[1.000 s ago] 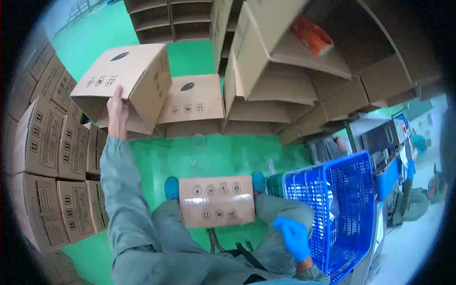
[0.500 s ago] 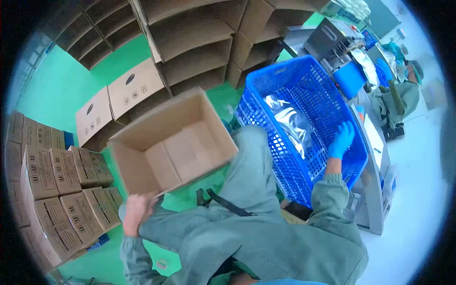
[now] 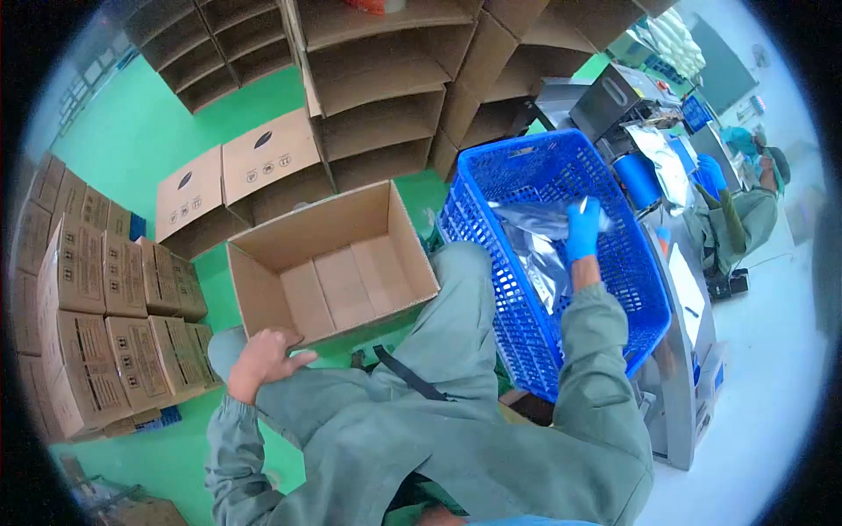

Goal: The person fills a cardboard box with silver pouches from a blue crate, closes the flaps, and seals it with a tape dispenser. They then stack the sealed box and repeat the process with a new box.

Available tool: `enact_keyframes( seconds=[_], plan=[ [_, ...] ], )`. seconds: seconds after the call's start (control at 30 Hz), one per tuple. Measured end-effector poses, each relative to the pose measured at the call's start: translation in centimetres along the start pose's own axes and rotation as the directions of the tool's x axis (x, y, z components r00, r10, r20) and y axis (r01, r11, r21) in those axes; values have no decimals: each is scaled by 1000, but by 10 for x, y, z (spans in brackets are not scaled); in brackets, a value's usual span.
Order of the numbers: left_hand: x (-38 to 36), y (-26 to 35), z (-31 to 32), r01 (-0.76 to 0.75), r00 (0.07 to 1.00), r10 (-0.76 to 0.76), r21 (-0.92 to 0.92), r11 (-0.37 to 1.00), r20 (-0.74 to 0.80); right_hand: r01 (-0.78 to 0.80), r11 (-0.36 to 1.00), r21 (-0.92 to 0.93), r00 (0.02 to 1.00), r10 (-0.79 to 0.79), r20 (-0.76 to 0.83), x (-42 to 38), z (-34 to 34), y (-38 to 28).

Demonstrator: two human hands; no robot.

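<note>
Unreadable print on stacked cartons [image 3: 83,289]

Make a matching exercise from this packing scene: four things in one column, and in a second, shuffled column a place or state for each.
Things
1. open cardboard box
2. right hand
3. left hand
4. silver foil bag

Places or states
A. bare, at the box's near rim
B. lying inside the blue crate
C. empty, flaps up, resting at the knees
D. blue-gloved, reaching into the crate onto the bag

Pairs: 1-C, 2-D, 3-A, 4-B
</note>
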State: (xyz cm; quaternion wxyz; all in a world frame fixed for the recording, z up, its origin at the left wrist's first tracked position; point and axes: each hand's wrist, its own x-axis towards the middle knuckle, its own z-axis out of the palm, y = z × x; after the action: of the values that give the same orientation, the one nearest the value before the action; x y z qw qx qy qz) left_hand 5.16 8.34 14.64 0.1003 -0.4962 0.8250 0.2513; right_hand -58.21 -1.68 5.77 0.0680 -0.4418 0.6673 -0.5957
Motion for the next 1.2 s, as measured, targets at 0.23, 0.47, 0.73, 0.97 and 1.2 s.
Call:
enact_keyframes(
  seconds=[0.23, 0.47, 0.73, 0.97, 1.2],
  plan=[
    [88, 73, -30, -114, 961, 254, -993, -1, -110, 819, 500, 282, 195, -704, 684, -54, 13, -328],
    [75, 74, -42, -386, 891, -82, -652, -653, -446, 535, 732, 422, 151, -575, 804, -131, 63, -360],
    [50, -23, -76, -641, 541, -433, -687, 342, -721, -334, 769, 545, 613, -262, 746, -191, 195, -341],
    [42, -45, 100, 390, 682, -550, -397, 831, -482, 84, 985, -154, 316, 120, 941, -297, 227, -220],
    [3, 12, 45, 248, 886, -344, -308, 918, -311, 158, 975, -158, 870, -62, 489, -123, 87, -177]
  ],
)
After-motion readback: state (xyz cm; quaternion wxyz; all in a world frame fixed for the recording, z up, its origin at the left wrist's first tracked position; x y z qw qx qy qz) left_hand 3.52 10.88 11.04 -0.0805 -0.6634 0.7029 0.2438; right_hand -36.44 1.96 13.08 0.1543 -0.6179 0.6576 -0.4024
